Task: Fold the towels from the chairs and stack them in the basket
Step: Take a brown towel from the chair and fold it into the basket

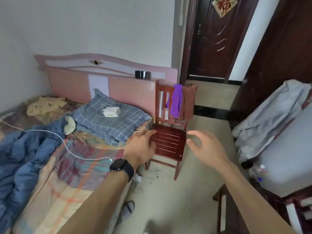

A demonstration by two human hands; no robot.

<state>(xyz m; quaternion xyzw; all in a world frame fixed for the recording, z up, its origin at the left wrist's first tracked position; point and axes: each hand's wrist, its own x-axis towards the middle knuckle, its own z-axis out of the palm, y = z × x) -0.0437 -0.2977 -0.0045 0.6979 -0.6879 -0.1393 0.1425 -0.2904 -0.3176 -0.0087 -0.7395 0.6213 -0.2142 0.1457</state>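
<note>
Both forearms reach forward, left hand [141, 147] and right hand [206, 146] with fingers released, empty, above the wooden chair [168, 141] beside the bed's [70, 174] head corner; purple towel [176, 101] and brown towel [189, 102] drape its backrest.

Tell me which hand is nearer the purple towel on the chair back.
Right, marginally. The right hand is below the purple towel, slightly right; the left hand is below-left over the seat's edge.

Purple towel [176, 101], brown towel [189, 102], red-brown chair [168, 141].
</note>
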